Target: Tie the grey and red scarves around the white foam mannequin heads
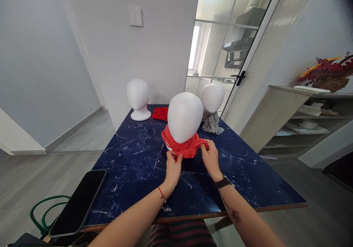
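Observation:
A white foam mannequin head (184, 116) stands on the blue marbled table, close to me. Round its neck lies a coral-red scarf (186, 148), bunched in folds. My left hand (173, 166) pinches the scarf's lower front edge between thumb and fingers. To the right, my right hand (211, 158) grips an end of the same scarf, drawn out sideways from the neck. The neck itself is mostly covered by cloth, with a bit of white base showing at the left.
Behind stand a bare white head (138, 96) at left and another head (213, 97) with a grey scarf (213, 124) at right. Folded red cloth (160, 113) lies between them. A phone (78, 203) rests at the table's (132, 188) left front corner. A shelf (289, 111) stands at right.

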Available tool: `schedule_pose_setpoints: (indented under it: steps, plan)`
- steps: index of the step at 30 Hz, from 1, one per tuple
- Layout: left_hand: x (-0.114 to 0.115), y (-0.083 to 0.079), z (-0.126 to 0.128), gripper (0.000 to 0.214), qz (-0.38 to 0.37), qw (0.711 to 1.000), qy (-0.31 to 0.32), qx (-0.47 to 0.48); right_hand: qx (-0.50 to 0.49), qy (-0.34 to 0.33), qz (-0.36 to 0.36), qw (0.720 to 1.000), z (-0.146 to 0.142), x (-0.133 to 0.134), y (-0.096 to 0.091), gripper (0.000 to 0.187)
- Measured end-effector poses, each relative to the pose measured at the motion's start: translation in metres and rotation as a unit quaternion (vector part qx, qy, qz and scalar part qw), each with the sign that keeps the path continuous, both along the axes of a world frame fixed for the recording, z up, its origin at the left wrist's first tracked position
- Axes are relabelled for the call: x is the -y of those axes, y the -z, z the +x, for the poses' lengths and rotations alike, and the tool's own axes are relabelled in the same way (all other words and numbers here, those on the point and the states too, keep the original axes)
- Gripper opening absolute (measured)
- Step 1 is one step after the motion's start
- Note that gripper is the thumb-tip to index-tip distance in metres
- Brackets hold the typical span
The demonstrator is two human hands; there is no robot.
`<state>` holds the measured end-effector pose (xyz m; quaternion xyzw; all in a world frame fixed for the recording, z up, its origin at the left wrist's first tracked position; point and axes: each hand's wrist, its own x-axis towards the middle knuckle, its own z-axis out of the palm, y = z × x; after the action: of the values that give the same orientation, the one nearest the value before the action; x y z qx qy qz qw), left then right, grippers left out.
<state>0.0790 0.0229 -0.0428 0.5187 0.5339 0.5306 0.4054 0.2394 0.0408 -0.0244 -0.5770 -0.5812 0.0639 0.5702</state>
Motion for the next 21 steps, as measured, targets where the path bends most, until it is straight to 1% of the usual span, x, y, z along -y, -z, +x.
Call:
schedule_pose_setpoints:
  steps: [3, 4, 8, 9, 10, 14, 18, 21]
  plan:
    - [0.000, 0.001, -0.001, 0.006, -0.037, 0.999, -0.020, 0.002, -0.016, 0.004, -0.006, 1.000, 0.003, -0.008, 0.001, 0.021]
    - [0.000, 0.001, -0.001, 0.009, -0.038, 0.999, -0.018, 0.001, -0.022, 0.005, -0.011, 1.000, 0.004, -0.011, 0.001, 0.021]
    - [-0.001, -0.004, -0.004, 0.044, -0.036, 0.999, -0.004, -0.031, -0.038, 0.004, -0.035, 0.999, 0.007, -0.017, 0.000, 0.022]
    - [-0.001, -0.006, -0.004, 0.050, -0.039, 0.998, -0.002, -0.040, -0.043, 0.004, -0.039, 0.998, 0.007, -0.018, -0.001, 0.022]
    - [-0.001, -0.007, -0.005, 0.052, -0.039, 0.998, 0.000, -0.050, -0.050, 0.006, -0.040, 0.998, 0.008, -0.020, -0.002, 0.023]
    - [0.001, -0.009, -0.008, 0.047, -0.025, 0.995, 0.007, -0.092, -0.085, 0.029, -0.024, 0.996, 0.014, -0.030, -0.005, 0.025]
    - [0.002, -0.009, -0.009, 0.054, -0.055, 0.991, 0.000, -0.126, -0.111, 0.055, -0.012, 0.992, 0.025, -0.042, -0.008, 0.026]
    - [0.001, -0.008, -0.010, 0.060, -0.064, 0.986, 0.016, -0.153, -0.118, 0.065, -0.008, 0.991, 0.030, -0.048, -0.008, 0.027]
